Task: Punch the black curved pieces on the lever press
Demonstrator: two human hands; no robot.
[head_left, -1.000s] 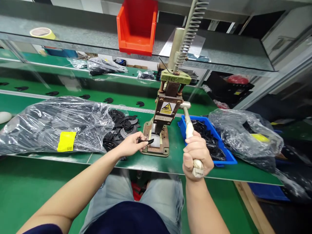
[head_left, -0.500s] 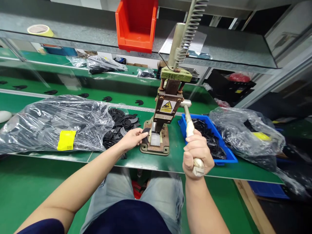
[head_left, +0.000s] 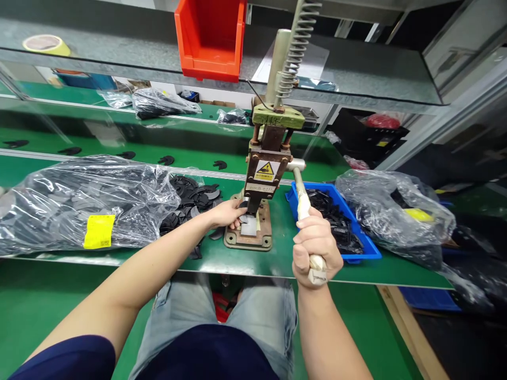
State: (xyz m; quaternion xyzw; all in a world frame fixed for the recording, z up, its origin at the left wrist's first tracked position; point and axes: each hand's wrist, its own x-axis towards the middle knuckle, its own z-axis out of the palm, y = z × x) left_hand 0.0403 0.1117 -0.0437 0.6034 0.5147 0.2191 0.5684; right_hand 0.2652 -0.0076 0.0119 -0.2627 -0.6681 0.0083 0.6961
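Note:
My right hand (head_left: 317,247) is wrapped round the pale, tape-covered lever handle (head_left: 303,203) of a hand press (head_left: 266,158). At the press's base, my left hand (head_left: 230,213) is closed, thumb and fingers pinching a thin black curved piece (head_left: 244,205) beside the ram's lower end. The fingers partly hide this piece. A flat metal block (head_left: 249,226) sits on the rusty base plate (head_left: 264,240). Just left of the base, another dark curved piece (head_left: 217,233) lies on the green table. A heap of black curved pieces (head_left: 192,198) spills from a clear plastic bag (head_left: 130,187).
A blue tray (head_left: 370,248) of black parts stands right of the press, beside another plastic bag (head_left: 400,211). Several curved pieces lie in a row on the green strip (head_left: 190,150) behind. Overhead, the shelf (head_left: 130,39) carries a red bin (head_left: 209,68) and a tape roll (head_left: 46,45).
My left hand has moved right, closer under the ram, with the black curved piece. A dark piece now shows left of the base. My right hand keeps its hold on the lever, which looks unmoved.

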